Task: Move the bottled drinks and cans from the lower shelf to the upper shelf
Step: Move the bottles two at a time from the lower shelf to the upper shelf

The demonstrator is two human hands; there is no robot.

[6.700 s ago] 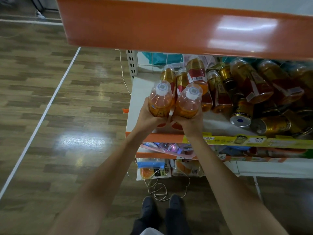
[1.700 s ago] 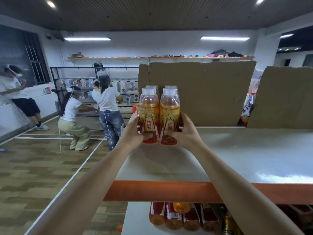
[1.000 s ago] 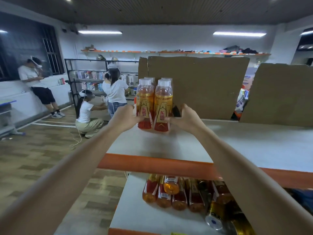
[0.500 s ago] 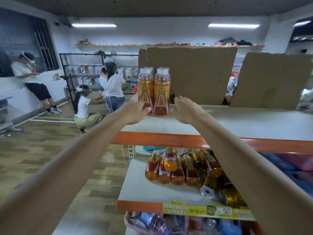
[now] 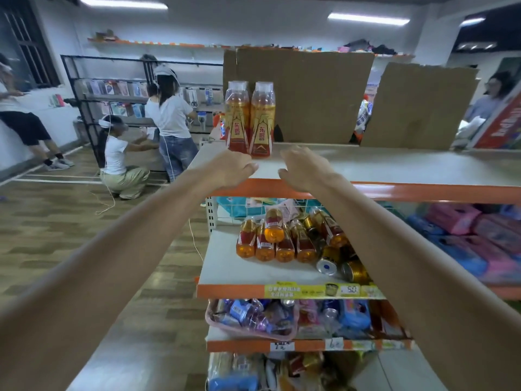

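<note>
Two orange drink bottles (image 5: 250,119) with white caps stand upright side by side at the left end of the upper shelf (image 5: 380,167). My left hand (image 5: 234,167) and my right hand (image 5: 304,167) hover just in front of them, apart from the bottles, fingers loosely curled and holding nothing. On the lower shelf (image 5: 248,270) several orange bottles (image 5: 277,241) lie on their sides in a row, with gold cans (image 5: 342,263) lying to their right, partly hidden by my right forearm.
Cardboard sheets (image 5: 304,94) stand along the back of the upper shelf. Lower shelves hold a pink basket (image 5: 251,320) of packaged goods. Pink and blue packs (image 5: 473,238) fill the right. People (image 5: 169,117) work at a rack on the left over wooden floor.
Both hands have let go of the two bottles and drawn back toward the shelf's front edge. The bottles stay standing on the upper shelf. My view has tilted down.
</note>
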